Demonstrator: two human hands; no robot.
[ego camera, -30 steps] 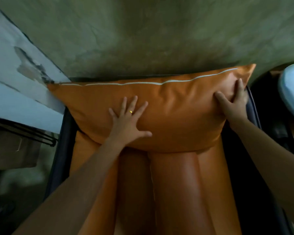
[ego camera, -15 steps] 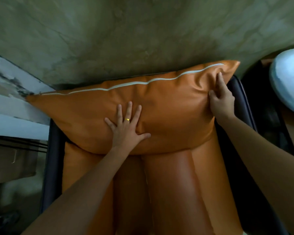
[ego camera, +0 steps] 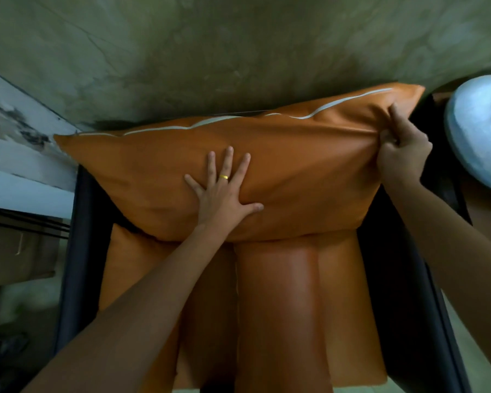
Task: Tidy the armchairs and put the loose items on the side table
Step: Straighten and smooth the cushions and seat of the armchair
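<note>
Up at the back of the armchair (ego camera: 403, 293), the orange cushion (ego camera: 304, 177) stands on its long edge, resting on the orange seat pads (ego camera: 278, 307) and backed by the mottled green wall (ego camera: 210, 52). Left hand (ego camera: 221, 194) is spread flat on the cushion's front face, just left of centre, fingers straight and fanned, thumb stretched out to the right, a gold ring (ego camera: 224, 177) catching the light. Over on the other side, the right hand (ego camera: 403, 157) has the cushion's upper right corner pinched between curled fingers and thumb, and the leather bunches into folds there. White piping (ego camera: 323, 113) runs wavy along the cushion's top edge. The chair's dark frame flanks the pads on both sides. Far right, well apart from the cushion, sits a pale blue rounded object (ego camera: 476, 129); what it is I cannot tell.
</note>
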